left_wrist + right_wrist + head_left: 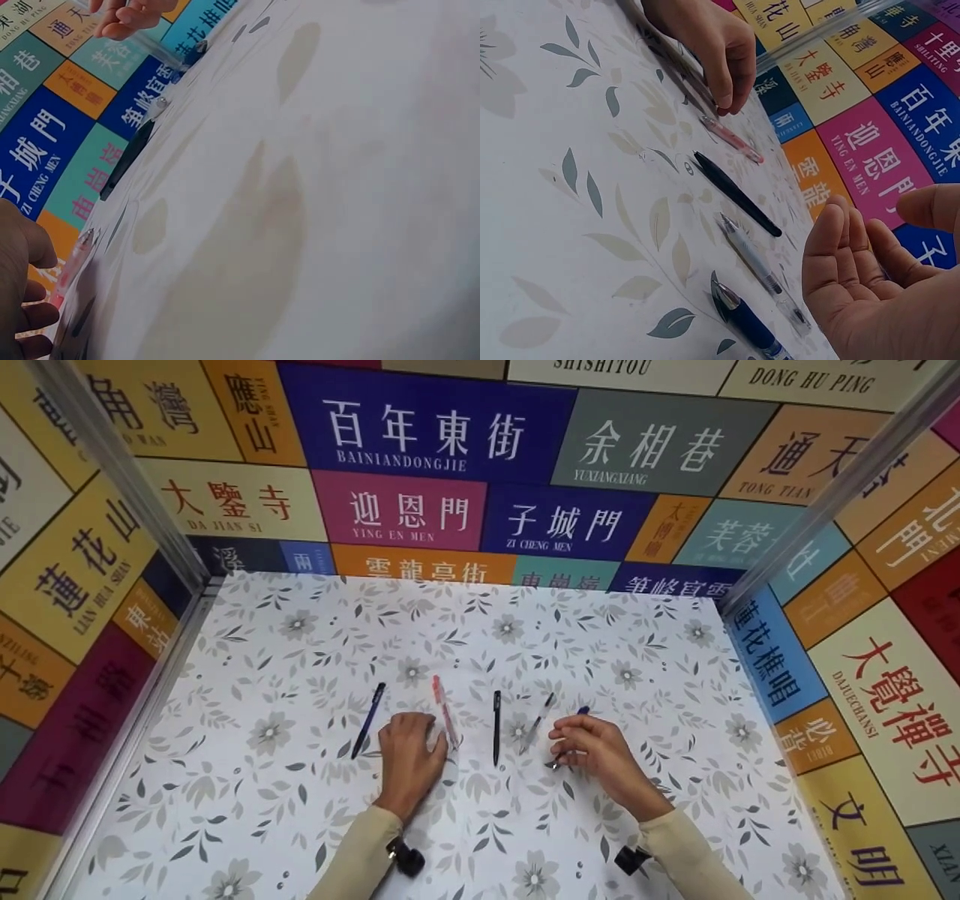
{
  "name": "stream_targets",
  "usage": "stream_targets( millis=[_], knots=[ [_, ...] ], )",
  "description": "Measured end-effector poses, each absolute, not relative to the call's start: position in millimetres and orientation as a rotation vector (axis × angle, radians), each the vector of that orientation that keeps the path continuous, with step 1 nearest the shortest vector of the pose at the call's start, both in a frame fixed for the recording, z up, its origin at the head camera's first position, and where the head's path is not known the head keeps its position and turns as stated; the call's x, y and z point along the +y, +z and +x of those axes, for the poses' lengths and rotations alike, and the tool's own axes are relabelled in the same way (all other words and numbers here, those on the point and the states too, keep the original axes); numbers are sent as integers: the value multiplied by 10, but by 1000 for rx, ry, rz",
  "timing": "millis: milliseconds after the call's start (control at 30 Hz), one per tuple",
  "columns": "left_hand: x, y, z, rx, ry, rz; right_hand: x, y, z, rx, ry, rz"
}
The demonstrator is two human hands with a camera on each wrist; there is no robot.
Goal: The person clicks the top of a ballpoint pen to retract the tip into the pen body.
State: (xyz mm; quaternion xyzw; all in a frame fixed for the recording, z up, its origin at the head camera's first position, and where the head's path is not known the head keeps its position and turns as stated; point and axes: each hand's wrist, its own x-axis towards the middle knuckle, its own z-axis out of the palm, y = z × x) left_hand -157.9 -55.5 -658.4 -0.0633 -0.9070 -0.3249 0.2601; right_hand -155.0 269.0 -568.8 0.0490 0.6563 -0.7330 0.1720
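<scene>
Tabletop [285, 825] carries five pens in a row near its middle. Left hand [409, 757] rests fingers-down w/ thumb touching the red pen [444, 710]; right hand [596, 754] hovers half-curled over the blue pen [571, 735], grip can't be told. Best to pinch each barrel mid-length & lift straight up, so the black pen [496, 726] & clear pen [536, 723] between them aren't knocked.

Wall panels carry readable signs: blue panel [427, 424] "百年東街 BAINIANDONGJIE"; pink panel [401, 510] "迎恩門 YING EN MEN"; navy panel [566, 523] "子城門 ZI CHENG MEN"; grey panel [660, 446] "余相巷 YUXIANGXIANG"; cream panel [232, 502] "大鑒寺 DA JIAN SI"; yellow panel [79, 566] "蓮花山 LIAN HUA SHAN".
</scene>
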Motion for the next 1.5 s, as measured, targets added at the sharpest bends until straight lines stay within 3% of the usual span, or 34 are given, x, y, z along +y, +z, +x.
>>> stream_targets(
  millis=[1500],
  knots=[
    [-160,-6478,-1798,-2708,-525,76,2751,-5772,-1441,1850,-2081,170]
  ],
)
